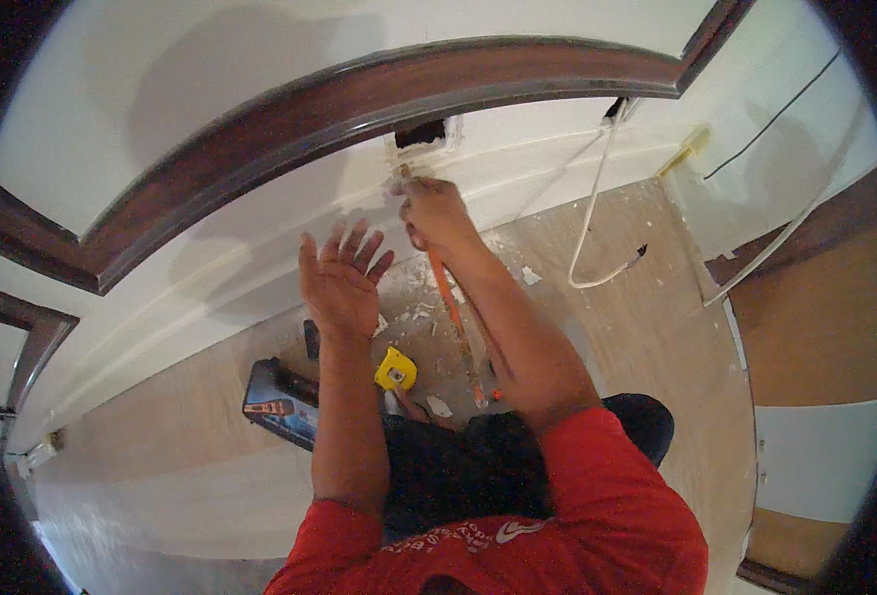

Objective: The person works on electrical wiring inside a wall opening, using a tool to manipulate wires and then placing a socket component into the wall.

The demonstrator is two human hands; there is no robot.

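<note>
My left hand is raised, palm up, fingers apart, with nothing in it. My right hand is closed at the wall, just below a square cut hole, on something small I cannot make out. A long orange strip runs down from beneath it toward the floor. A yellow tape measure lies below, between my forearms, beside a dark printed case and scattered white debris.
Brown moulding curves across the white wall. At right, a white cable hangs from another hole to the wooden floor, and a thin dark wire runs along the wall. Brown and white panels are at far right.
</note>
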